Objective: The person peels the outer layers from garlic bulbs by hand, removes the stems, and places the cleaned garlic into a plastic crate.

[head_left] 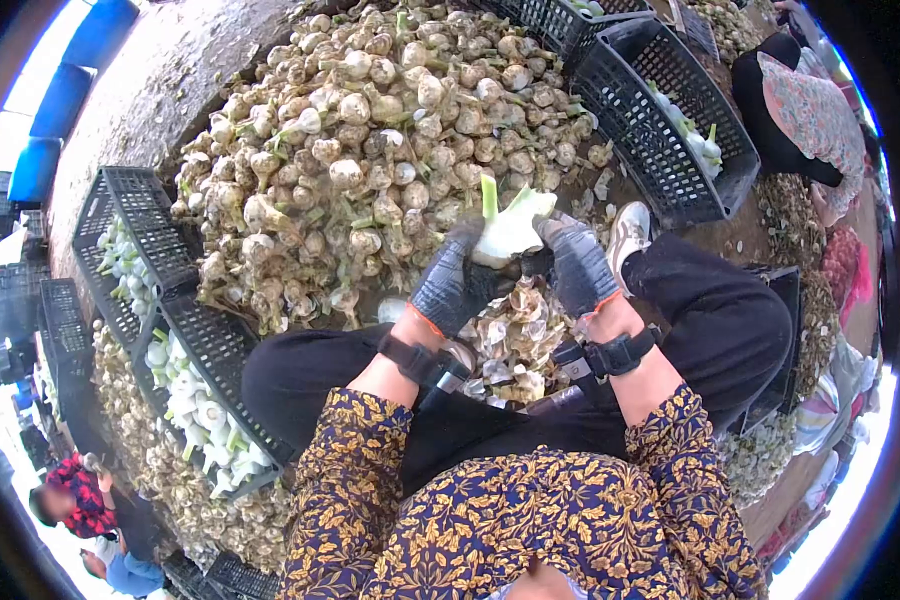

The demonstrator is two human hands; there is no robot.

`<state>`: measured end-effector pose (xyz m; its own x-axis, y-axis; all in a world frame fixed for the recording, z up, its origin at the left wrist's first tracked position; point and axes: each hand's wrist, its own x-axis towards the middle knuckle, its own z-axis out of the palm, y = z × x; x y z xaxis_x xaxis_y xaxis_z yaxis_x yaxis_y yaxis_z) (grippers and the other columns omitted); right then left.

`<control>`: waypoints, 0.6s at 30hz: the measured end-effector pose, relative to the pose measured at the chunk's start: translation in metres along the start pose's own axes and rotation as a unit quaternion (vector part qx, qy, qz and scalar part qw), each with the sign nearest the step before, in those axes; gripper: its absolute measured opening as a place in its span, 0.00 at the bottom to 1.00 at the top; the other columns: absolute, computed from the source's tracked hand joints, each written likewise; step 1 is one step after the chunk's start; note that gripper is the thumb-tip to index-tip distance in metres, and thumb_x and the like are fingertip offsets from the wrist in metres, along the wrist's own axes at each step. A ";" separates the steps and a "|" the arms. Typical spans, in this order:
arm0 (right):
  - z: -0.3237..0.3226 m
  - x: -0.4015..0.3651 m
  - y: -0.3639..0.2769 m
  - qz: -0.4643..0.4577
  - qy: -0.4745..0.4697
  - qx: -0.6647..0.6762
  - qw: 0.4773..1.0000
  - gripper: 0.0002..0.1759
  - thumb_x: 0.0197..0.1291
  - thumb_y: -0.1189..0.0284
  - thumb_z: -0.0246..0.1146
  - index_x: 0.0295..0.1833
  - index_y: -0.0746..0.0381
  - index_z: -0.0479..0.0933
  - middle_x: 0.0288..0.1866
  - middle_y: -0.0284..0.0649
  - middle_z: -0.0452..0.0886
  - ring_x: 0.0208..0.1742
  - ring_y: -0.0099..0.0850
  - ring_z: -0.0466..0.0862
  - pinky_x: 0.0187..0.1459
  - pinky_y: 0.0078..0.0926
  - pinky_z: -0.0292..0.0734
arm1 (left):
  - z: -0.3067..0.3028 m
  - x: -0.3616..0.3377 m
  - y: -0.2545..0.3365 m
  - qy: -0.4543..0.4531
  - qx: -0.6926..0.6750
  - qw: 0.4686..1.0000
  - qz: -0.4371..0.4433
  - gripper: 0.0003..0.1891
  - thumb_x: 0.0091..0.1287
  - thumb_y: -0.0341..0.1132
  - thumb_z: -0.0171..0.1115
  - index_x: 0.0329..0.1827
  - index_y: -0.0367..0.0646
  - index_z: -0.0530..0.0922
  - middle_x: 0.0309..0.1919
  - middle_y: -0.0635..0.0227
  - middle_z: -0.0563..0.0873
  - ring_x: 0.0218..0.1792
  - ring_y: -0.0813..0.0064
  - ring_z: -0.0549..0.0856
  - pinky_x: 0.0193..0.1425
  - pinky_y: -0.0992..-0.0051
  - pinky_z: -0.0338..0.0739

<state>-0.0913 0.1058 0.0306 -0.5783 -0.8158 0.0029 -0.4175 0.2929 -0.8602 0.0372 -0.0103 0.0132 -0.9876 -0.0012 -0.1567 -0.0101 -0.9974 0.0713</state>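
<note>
Between my two gloved hands is a garlic bulb [508,235], white, with a green stem stub and a wide flap of outer skin standing out from it. My left hand [452,280], in a grey-black glove, is closed around its left side. On the other side my right hand [578,262], gloved alike, grips the bulb near the loose flap. The fingertips are partly hidden beneath the bulb. Below the hands lies a heap of peeled garlic skins [518,335]. Just beyond them rises a large pile of unpeeled, soil-stained garlic bulbs [370,140].
Black crates with cleaned white garlic stand at the left [205,350] and upper right [660,120]. Another person [805,110] sits at the upper right; more people [80,500] are at the lower left. My shoe [630,235] is right of the pile.
</note>
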 end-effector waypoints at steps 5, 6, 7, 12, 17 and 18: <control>0.007 -0.002 -0.025 -0.110 0.100 -0.149 0.978 0.13 0.50 0.70 0.55 0.37 0.69 0.73 0.31 0.55 0.75 0.36 0.50 0.75 0.39 0.37 0.72 | -0.002 0.006 -0.018 0.310 0.496 0.793 0.173 0.23 0.66 0.45 0.48 0.61 0.42 0.62 0.44 0.65 0.77 0.36 0.78 0.79 0.32 0.79 0.75; 0.009 -0.003 -0.029 -0.193 0.125 -0.198 0.953 0.13 0.50 0.70 0.56 0.37 0.69 0.73 0.31 0.55 0.75 0.36 0.50 0.75 0.38 0.37 0.71 | -0.005 0.006 -0.021 0.316 0.589 0.724 0.170 0.23 0.67 0.44 0.48 0.61 0.42 0.61 0.45 0.65 0.77 0.37 0.80 0.79 0.33 0.80 0.75; 0.012 -0.004 -0.031 -0.158 0.058 -0.183 0.969 0.16 0.46 0.70 0.58 0.39 0.69 0.72 0.33 0.55 0.75 0.36 0.50 0.75 0.39 0.39 0.71 | -0.006 0.010 -0.029 0.284 0.518 0.763 0.263 0.24 0.65 0.49 0.48 0.58 0.42 0.65 0.42 0.67 0.78 0.35 0.81 0.78 0.34 0.82 0.74; 0.013 -0.003 -0.012 -0.080 -0.004 -0.061 0.995 0.14 0.47 0.75 0.56 0.43 0.65 0.72 0.34 0.49 0.75 0.38 0.44 0.75 0.40 0.37 0.70 | 0.013 0.011 -0.007 0.344 0.148 0.915 0.153 0.20 0.63 0.52 0.50 0.46 0.46 0.72 0.29 0.69 0.79 0.21 0.79 0.77 0.18 0.82 0.71; 0.009 -0.005 -0.019 -0.067 -0.042 -0.019 0.997 0.11 0.52 0.76 0.53 0.42 0.66 0.72 0.36 0.49 0.76 0.37 0.44 0.76 0.40 0.33 0.71 | 0.004 0.011 -0.006 0.315 0.048 0.941 0.109 0.20 0.64 0.51 0.50 0.46 0.44 0.73 0.35 0.68 0.80 0.31 0.74 0.81 0.26 0.77 0.78; 0.009 -0.005 -0.019 -0.067 -0.042 -0.019 0.997 0.11 0.52 0.76 0.53 0.42 0.66 0.72 0.36 0.49 0.76 0.37 0.44 0.76 0.40 0.33 0.71 | 0.006 0.010 -0.006 0.315 0.048 0.942 0.109 0.20 0.64 0.51 0.50 0.46 0.44 0.73 0.35 0.68 0.80 0.31 0.74 0.81 0.26 0.77 0.78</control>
<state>-0.0738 0.0995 0.0423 -0.4557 -0.8871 0.0732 -0.5150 0.1957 -0.8345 0.0261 -0.0039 0.0169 -0.6793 -0.2777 -0.6793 0.1380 -0.9575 0.2534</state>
